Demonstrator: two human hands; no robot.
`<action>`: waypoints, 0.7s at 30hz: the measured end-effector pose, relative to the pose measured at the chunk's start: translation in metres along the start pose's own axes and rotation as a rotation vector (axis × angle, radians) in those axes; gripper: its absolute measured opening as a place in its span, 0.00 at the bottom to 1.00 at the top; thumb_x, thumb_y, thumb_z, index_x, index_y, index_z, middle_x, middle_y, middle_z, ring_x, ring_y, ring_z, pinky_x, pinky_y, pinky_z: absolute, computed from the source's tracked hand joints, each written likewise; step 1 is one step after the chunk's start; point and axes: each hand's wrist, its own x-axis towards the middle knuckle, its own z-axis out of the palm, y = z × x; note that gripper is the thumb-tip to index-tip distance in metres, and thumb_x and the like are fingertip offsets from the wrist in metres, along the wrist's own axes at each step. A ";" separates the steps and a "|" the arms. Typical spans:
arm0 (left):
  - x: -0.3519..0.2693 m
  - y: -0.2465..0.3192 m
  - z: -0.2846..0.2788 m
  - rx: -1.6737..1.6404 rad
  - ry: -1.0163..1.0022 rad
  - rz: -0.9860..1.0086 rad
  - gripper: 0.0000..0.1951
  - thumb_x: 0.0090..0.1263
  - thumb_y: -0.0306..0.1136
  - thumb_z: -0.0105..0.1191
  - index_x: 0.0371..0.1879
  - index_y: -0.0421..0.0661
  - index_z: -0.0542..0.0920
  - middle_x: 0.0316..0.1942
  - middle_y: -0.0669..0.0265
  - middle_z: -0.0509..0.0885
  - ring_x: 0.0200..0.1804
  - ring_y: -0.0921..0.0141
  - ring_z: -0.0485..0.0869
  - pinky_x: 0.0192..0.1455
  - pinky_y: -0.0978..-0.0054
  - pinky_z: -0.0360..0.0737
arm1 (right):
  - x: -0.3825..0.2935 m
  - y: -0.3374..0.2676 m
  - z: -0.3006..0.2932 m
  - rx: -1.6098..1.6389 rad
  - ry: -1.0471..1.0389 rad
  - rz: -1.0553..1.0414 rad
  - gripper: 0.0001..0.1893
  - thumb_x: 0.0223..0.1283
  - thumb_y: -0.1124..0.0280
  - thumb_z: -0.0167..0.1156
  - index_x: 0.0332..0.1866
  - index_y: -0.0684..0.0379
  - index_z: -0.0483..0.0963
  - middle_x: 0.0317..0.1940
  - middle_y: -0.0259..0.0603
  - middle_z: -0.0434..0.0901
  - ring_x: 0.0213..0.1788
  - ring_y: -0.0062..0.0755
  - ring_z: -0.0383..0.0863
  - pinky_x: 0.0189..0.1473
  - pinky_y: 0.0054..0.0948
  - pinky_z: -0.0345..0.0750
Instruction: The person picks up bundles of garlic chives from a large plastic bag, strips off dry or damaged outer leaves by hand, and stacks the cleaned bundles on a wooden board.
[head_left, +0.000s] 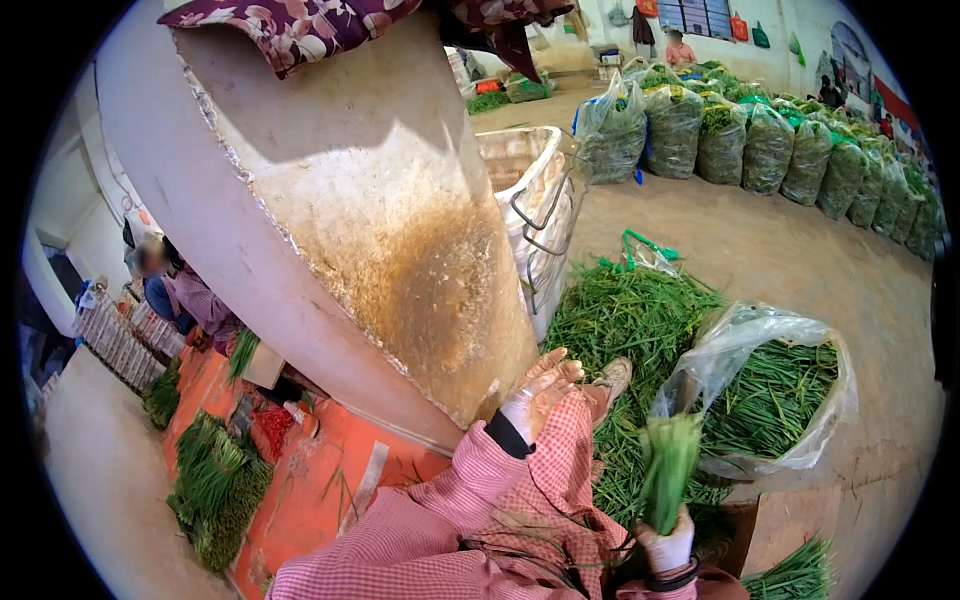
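My right hand (667, 538) grips the lower end of an upright bunch of long green stalks (669, 469), whose paler cut ends point up. Over my knee, on a pink checked apron (562, 442), my left hand (536, 394) is held with fingers extended and nothing in it. Both hands look thinly gloved. Past the bunch, a clear plastic bag (844, 390) gapes around loose green stalks (772, 397). A large heap of cut green stalks (630, 315) covers the floor around my shoe (616, 379).
A whitewashed pillar (360, 225) rises before me, with white plastic crates (536, 217) behind it. Filled bags (675, 135) line the floor. Left, bundled stalks (217, 480) lie on an orange sheet (300, 487) near a seated person (199, 300). More stalks (795, 574) lie at lower right.
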 end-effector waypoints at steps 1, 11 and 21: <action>0.002 0.000 -0.007 0.198 0.013 0.028 0.18 0.58 0.29 0.47 0.49 0.41 0.67 0.44 0.60 0.74 0.49 0.67 0.72 0.53 0.73 0.67 | 0.002 -0.010 -0.010 0.058 0.028 -0.008 0.19 0.33 0.75 0.61 0.36 0.61 0.67 0.24 0.30 0.71 0.24 0.19 0.69 0.27 0.19 0.70; 0.099 -0.103 -0.165 1.291 0.257 -0.232 0.15 0.56 0.37 0.50 0.41 0.46 0.76 0.37 0.65 0.79 0.39 0.71 0.77 0.44 0.77 0.71 | 0.062 -0.031 -0.079 0.160 0.269 -0.232 0.27 0.34 0.68 0.66 0.44 0.63 0.65 0.32 0.34 0.72 0.29 0.23 0.71 0.34 0.22 0.71; 0.104 -0.291 -0.249 1.548 -0.260 -0.637 0.18 0.58 0.47 0.38 0.36 0.49 0.77 0.38 0.60 0.78 0.44 0.63 0.75 0.47 0.69 0.68 | 0.051 -0.031 -0.085 -0.039 0.292 0.045 0.26 0.40 0.73 0.63 0.47 0.68 0.65 0.41 0.42 0.72 0.42 0.31 0.70 0.48 0.26 0.66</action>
